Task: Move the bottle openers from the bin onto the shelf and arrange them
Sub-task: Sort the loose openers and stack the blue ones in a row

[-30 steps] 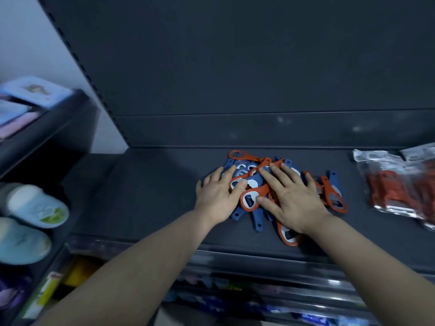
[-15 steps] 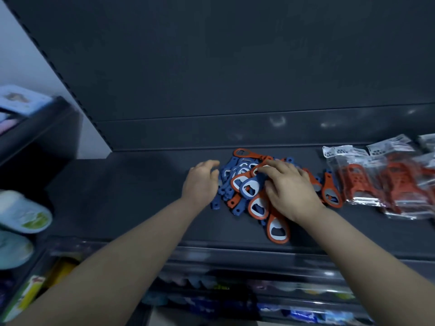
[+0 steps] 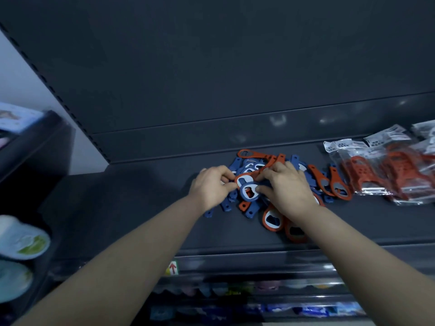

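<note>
A loose pile of blue and orange bottle openers lies on the dark shelf, near its middle. My left hand pinches the left side of the pile. My right hand rests on the pile's right side, its fingers on an orange opener and a blue opener held between both hands. Two orange openers lie apart at the pile's right edge. No bin is in view.
Clear bags of red plastic items lie on the shelf at the right. A side shelf at the left holds round lidded tubs and flat packs. Lower shelves with goods run below the front edge.
My left hand has come back from the pile's left edge and closed on the openers. My right hand has curled its fingers around the top openers. The view has shifted right.
</note>
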The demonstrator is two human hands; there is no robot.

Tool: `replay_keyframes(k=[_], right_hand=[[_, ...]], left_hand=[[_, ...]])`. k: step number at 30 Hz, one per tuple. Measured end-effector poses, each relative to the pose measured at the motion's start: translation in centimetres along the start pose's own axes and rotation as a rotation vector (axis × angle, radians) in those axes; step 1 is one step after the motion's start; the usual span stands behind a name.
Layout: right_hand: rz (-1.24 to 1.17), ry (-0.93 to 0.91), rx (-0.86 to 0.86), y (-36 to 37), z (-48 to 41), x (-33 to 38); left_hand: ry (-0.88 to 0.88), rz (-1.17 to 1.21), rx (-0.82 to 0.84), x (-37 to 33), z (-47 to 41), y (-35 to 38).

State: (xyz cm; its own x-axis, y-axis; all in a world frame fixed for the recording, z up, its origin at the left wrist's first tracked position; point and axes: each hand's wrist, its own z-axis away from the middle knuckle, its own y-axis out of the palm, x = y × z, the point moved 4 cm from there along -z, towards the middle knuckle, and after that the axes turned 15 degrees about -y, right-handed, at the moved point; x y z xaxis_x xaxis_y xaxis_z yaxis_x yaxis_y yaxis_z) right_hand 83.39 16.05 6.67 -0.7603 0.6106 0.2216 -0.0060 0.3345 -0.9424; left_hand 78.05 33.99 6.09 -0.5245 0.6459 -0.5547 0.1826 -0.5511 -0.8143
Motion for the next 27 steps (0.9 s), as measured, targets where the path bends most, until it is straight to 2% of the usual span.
replay_keyframes(k=[8, 12, 15, 18, 27], right_hand=[[0.098, 0.04, -0.026, 0.5, -0.8, 1.7], [0.105, 0.027, -0.024, 0.5, -1.5, 2.7], [0.033, 0.004, -0.046, 0.6, -2.1, 3.8], [-0.04, -0.036, -0.029, 1.2, -3.3, 5.7], [-0.121, -0.057, 0.063, 4.4, -6.5, 11.1]], left_hand=[[-0.084, -0.117, -0.057, 3.6, -1.4, -3.4], [0.118, -0.306, 0.018, 4.4, -0.6, -2.3], [0.189, -0.432, -0.042, 5.6, -0.4, -2.9], [0.134, -0.435, -0.114, 7.9, -0.8, -4.5], [-0.142, -0.152, -0.047, 13.5, -2.6, -9.0]])
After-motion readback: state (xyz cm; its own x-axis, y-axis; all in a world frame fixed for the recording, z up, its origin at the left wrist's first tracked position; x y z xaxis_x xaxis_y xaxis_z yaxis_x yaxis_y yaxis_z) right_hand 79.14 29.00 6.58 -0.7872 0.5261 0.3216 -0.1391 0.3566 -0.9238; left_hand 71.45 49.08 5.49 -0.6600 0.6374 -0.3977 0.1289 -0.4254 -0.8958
